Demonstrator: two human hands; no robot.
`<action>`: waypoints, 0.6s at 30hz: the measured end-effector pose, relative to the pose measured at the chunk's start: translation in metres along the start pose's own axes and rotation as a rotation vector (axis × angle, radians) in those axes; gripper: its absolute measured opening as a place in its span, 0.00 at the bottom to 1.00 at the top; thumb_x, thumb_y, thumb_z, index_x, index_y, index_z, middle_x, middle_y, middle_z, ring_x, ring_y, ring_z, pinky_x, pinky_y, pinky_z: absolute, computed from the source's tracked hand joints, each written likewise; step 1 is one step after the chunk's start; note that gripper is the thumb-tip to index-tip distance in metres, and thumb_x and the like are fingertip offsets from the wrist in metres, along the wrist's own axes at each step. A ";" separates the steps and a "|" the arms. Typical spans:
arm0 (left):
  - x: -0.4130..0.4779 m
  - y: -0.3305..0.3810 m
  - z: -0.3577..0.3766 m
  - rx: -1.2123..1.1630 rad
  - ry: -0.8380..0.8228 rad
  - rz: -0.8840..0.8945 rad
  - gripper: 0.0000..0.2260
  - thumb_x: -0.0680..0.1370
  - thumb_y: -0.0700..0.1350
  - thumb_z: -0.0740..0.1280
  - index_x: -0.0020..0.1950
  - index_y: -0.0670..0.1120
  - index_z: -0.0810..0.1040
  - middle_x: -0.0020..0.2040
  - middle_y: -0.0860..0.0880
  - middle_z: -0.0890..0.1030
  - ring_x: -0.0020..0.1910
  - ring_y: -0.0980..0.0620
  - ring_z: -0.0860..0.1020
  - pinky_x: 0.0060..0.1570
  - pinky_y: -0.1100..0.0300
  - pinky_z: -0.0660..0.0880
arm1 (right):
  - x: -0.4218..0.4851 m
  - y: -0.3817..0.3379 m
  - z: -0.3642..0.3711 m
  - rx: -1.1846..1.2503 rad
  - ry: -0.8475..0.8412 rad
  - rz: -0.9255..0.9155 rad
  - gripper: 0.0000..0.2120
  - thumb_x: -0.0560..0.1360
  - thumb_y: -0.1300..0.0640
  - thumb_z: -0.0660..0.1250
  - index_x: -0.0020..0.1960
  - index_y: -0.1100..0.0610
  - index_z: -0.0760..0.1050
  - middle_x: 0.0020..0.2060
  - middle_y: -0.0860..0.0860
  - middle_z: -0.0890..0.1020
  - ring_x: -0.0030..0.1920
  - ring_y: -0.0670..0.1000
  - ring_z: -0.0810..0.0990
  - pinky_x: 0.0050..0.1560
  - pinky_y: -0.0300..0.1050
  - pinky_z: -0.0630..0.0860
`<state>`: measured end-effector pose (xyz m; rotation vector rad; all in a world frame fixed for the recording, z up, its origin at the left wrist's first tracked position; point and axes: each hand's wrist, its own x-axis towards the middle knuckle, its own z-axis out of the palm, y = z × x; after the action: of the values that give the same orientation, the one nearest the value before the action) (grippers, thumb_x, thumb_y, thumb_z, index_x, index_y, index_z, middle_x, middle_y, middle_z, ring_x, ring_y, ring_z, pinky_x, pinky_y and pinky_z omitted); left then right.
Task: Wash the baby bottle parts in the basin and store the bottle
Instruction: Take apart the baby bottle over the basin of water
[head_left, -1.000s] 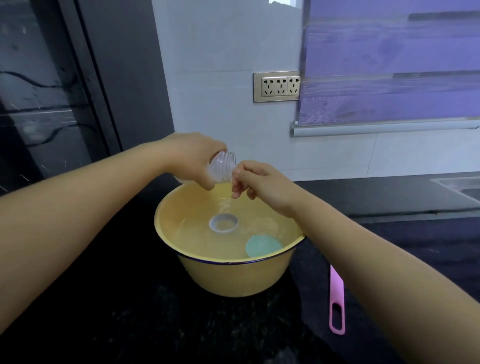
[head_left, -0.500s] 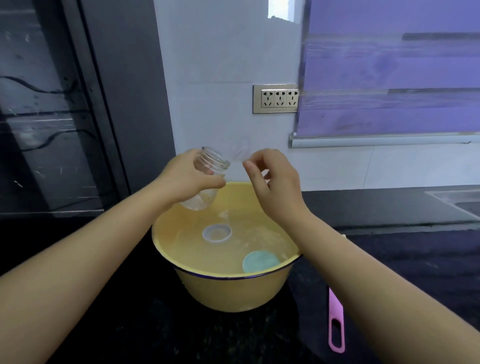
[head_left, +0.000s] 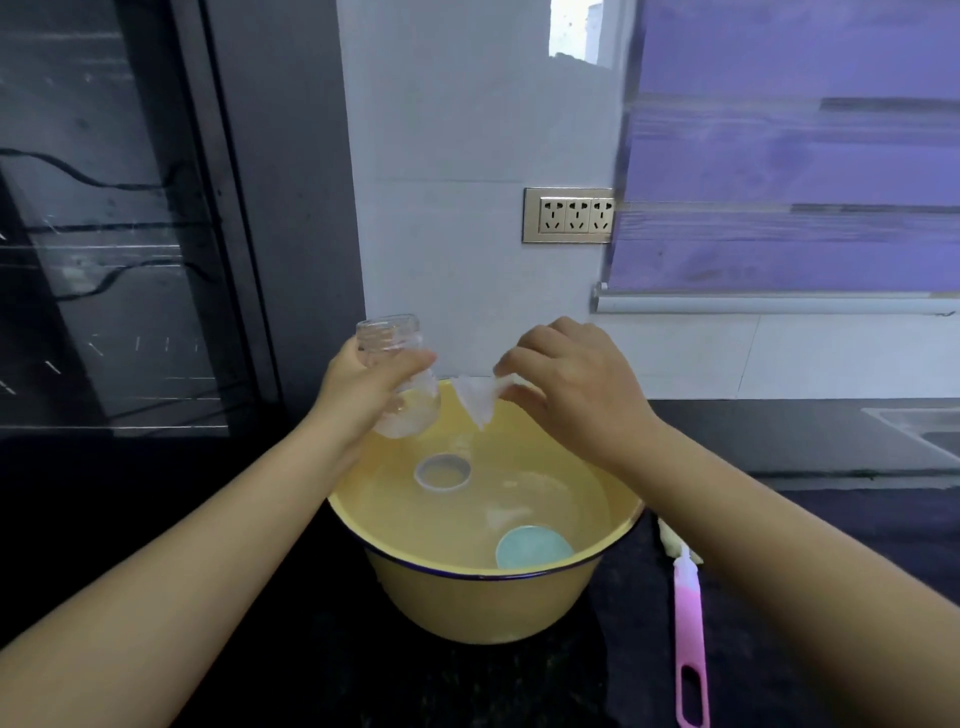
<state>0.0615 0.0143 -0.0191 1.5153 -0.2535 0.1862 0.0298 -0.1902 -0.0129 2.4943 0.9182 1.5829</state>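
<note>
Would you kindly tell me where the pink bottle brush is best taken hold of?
Grip the bottle brush by the middle of its pink handle, coming straight down from above, fingers across its narrow width. It lies flat on the counter right of the basin, looped end nearest, and its pale head is partly hidden by the right forearm.

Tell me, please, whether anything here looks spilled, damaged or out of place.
Nothing stands out. The left hand holds the clear bottle mouth up over the yellow basin, the right hand pinches the nipple above the water, the white ring and blue cap sit in the water, and the pink brush lies beside it.
</note>
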 end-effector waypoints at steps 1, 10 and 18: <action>0.001 0.001 -0.001 -0.046 -0.028 -0.014 0.14 0.64 0.49 0.72 0.47 0.49 0.76 0.42 0.51 0.80 0.45 0.49 0.79 0.38 0.59 0.75 | -0.004 0.003 0.002 -0.028 -0.073 0.003 0.05 0.64 0.54 0.73 0.37 0.54 0.80 0.32 0.50 0.79 0.33 0.56 0.77 0.31 0.44 0.69; 0.001 0.014 -0.001 -0.510 -0.257 -0.227 0.18 0.62 0.49 0.74 0.48 0.45 0.75 0.44 0.47 0.81 0.42 0.50 0.82 0.35 0.56 0.80 | -0.017 0.007 0.000 -0.002 -0.638 0.227 0.16 0.74 0.46 0.66 0.62 0.44 0.74 0.57 0.45 0.77 0.60 0.50 0.70 0.53 0.43 0.64; -0.002 0.019 0.002 -0.681 -0.372 -0.206 0.19 0.63 0.56 0.72 0.44 0.43 0.79 0.41 0.45 0.81 0.41 0.47 0.83 0.43 0.53 0.81 | -0.026 0.026 -0.007 0.234 -0.593 0.417 0.16 0.77 0.45 0.62 0.41 0.55 0.80 0.32 0.47 0.78 0.41 0.50 0.73 0.42 0.44 0.67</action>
<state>0.0541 0.0134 -0.0011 0.8769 -0.4057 -0.3268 0.0281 -0.2261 -0.0222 3.1954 0.5428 0.7080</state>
